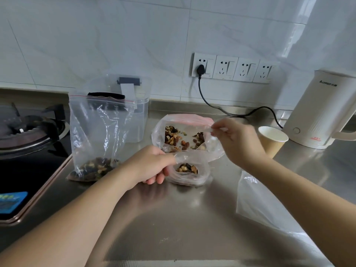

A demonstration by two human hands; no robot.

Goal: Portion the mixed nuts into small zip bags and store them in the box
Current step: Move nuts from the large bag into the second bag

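Note:
My left hand point(152, 164) grips the left rim of a small zip bag point(189, 175) that stands open on the steel counter with a few mixed nuts inside. Behind it lies a large zip bag of mixed nuts point(183, 137), its mouth wide. My right hand point(237, 141) pinches that bag's right edge near the red zip strip. At the left, a tall zip bag point(100, 132) stands upright with nuts at its bottom. Behind it is a clear plastic box point(138, 120).
A gas stove point(28, 135) fills the left side. A paper cup point(272, 141) and a white kettle point(316, 110) with a black cord stand at the right. Several empty plastic bags point(269, 207) lie under my right forearm. Wall sockets point(231, 68) are behind.

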